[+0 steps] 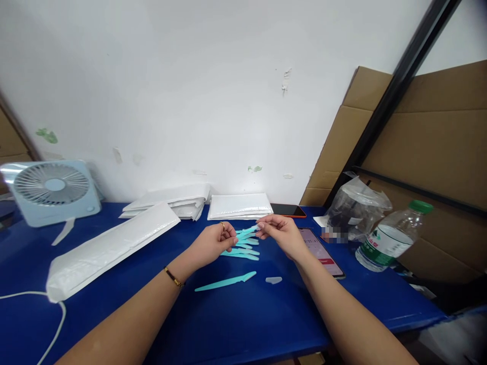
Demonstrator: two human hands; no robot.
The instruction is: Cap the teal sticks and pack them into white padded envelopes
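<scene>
Between my two hands is a turquoise eyebrow razor (247, 231), held just above the table. My left hand (217, 238) pinches its handle, and a ring and a bracelet show on that side. The fingertips of my right hand (279, 230) close on the razor's other end, where a whitish blade cover seems to sit. Several more turquoise razors (243, 253) lie fanned out below and behind my left fingers. Closer to me, one single razor (224, 282) lies flat. To its right rests a small translucent blade cover (273, 280), apart from it.
White padded envelopes (239, 205) lie along the wall, and a long one (114, 248) lies at left. A pale blue fan (55, 192) stands far left, with a white cable. At right are a phone (317, 251), a plastic bag (353, 208) and a water bottle (395, 235).
</scene>
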